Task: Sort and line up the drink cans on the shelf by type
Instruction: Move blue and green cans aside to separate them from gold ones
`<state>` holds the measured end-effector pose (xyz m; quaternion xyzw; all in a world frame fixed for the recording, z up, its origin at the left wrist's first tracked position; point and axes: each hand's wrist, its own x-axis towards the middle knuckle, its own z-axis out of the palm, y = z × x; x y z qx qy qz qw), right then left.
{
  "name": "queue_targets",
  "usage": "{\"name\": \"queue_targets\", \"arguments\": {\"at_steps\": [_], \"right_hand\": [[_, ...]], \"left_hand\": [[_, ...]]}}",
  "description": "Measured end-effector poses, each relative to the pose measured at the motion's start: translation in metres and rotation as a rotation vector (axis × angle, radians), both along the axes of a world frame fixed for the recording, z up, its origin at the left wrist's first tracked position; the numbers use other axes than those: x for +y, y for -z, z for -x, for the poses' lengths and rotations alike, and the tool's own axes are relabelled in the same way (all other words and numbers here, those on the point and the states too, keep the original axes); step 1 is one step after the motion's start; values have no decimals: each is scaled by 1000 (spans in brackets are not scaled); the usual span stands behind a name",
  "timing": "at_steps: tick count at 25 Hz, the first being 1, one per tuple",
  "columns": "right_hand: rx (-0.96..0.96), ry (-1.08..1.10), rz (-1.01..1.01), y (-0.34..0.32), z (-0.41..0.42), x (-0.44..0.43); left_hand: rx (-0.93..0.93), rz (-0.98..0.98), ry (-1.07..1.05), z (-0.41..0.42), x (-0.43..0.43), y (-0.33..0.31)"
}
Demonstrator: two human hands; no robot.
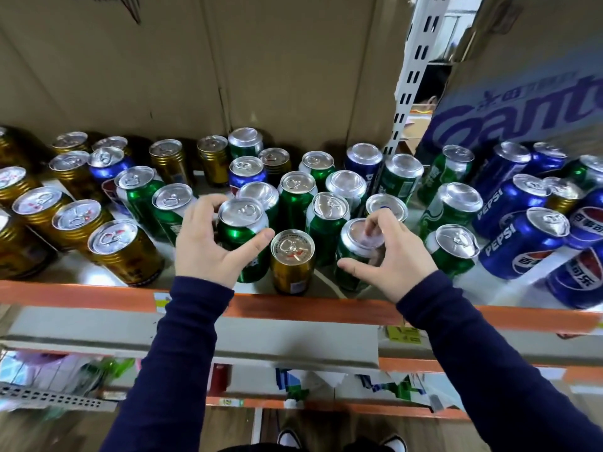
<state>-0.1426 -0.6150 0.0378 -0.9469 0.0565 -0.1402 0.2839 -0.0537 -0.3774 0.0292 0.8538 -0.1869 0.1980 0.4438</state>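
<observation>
Many drink cans stand on the shelf point(81, 293): gold ones at the left, green ones in the middle, blue Pepsi cans at the right. My left hand point(212, 243) grips a green can point(241, 223) near the front, thumb and fingers curled round its sides. My right hand point(388, 249) holds a second green can point(357, 246), fingertips on its rim and lid, thumb against its side. One gold can point(292, 261) stands between the two at the front edge.
Several blue cans point(522, 243) crowd the front right; a few blue and gold cans stand mixed among the green ones at the back. Cardboard boxes point(261, 60) wall off the rear. A white slotted upright point(411, 76) rises at the back right.
</observation>
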Motion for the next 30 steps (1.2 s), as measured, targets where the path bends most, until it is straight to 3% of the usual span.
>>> {"name": "queue_targets", "arguments": {"at_steps": [6, 8, 10, 13, 15, 18, 24, 27, 30], "right_hand": [[1, 12, -20, -17, 2, 8], [-92, 47, 16, -32, -2, 3], [-111, 104, 93, -48, -10, -12], [249, 101, 262, -60, -33, -42], [522, 47, 304, -58, -49, -51], [626, -7, 277, -46, -66, -56], [416, 26, 223, -49, -61, -74], [179, 72, 9, -68, -51, -82], [-74, 34, -72, -87, -44, -75]], "left_hand": [[147, 65, 80, 6, 1, 22], [111, -8, 61, 5, -1, 15], [-39, -135, 32, 5, -5, 5], [-258, -389, 5, 12, -15, -6], [-213, -567, -2, 19, -23, -9], [-119, -775, -18, 22, -34, -8], [-81, -742, -36, 18, -38, -11], [-62, -574, -19, 20, -34, -19], [-63, -280, -4, 28, -32, -38]]}}
